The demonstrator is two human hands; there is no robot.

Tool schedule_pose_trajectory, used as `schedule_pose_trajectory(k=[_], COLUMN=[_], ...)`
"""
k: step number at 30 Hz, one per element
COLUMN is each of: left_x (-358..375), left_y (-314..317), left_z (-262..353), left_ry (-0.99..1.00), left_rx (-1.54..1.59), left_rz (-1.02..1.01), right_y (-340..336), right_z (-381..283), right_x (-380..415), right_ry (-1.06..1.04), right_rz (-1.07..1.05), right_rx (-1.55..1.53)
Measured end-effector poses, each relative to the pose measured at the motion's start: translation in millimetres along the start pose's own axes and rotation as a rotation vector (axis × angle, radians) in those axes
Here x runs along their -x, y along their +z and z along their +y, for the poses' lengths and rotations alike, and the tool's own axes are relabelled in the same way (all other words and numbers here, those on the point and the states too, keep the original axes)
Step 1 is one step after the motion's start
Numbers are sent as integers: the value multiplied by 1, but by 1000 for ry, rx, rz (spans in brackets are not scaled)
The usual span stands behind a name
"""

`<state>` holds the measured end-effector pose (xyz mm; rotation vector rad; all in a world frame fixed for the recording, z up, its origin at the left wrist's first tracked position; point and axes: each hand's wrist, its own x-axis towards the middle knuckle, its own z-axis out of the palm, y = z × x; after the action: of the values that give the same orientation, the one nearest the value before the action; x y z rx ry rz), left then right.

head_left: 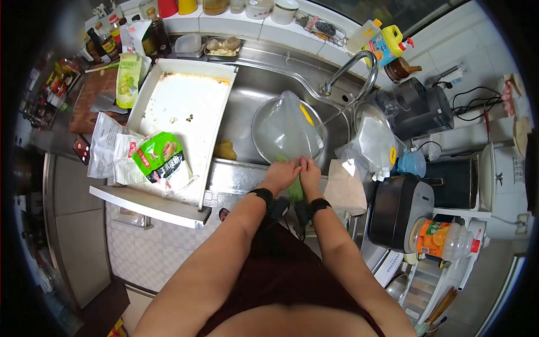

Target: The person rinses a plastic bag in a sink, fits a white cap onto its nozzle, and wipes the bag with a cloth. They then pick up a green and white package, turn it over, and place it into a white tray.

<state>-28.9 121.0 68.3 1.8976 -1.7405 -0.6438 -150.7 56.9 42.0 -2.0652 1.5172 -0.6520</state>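
A clear plastic bag (289, 135) with a yellow mark lies bunched over a round bowl (256, 140) in the steel sink (247, 104). Both of my hands meet at the bag's near end, by the sink's front edge. Fingers of my left hand (282, 174) are closed on the gathered plastic. Right beside it, my right hand (309, 173) pinches the same end, its fingertips close to the left ones. Below and between the hands hangs a green strip (296, 192), partly hidden by them. A dark band circles each wrist.
Left of the sink rests a white drawer (179, 101) with dark specks, holding a green food packet (159, 151). A faucet (337, 78) arches over the right side. Nearby stand a brown paper bag (345, 188), a rice cooker (401, 213) and an orange-labelled bottle (441, 238).
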Motion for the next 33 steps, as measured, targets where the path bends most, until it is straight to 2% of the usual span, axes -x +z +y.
schedule_pose_trajectory(k=[4, 7, 10, 13, 16, 19, 22, 24, 27, 31, 33], left_x=[-2, -9, -42, -68, -94, -102, -107, -109, -111, -120, -122], left_y=[-9, -12, 18, 9, -12, -6, 17, 23, 16, 3, -15], left_z=[6, 10, -8, 0, -3, -19, -29, -24, -12, -9, 0], left_ry=[-136, -274, -257, -232, -522, -463, -300, -302, -271, -369, -186], left_rx=[72, 195, 381, 408, 656, 903, 820, 915, 1052, 1002, 562], left_rz=[-69, -87, 371, 431, 168, 257, 390, 362, 253, 129, 416], right_y=[-4, -3, -16, -17, -27, -28, -34, -41, -51, -58, -59], right_z=[10, 13, 0, -11, -32, -33, -1, -8, -14, -18, -16], right_x=[-9, -13, -14, -15, -15, -31, -64, -87, -123, -147, -149], right_ry=[200, 197, -260, -556, -680, -633, -29, 274, 379, 286, 253], right_rz=[-131, -128, -87, -116, -214, -233, -449, -52, -125, -253, -270], right_rx=[-302, -499, 134, 340, 303, 15, -310, -561, -695, -579, -621])
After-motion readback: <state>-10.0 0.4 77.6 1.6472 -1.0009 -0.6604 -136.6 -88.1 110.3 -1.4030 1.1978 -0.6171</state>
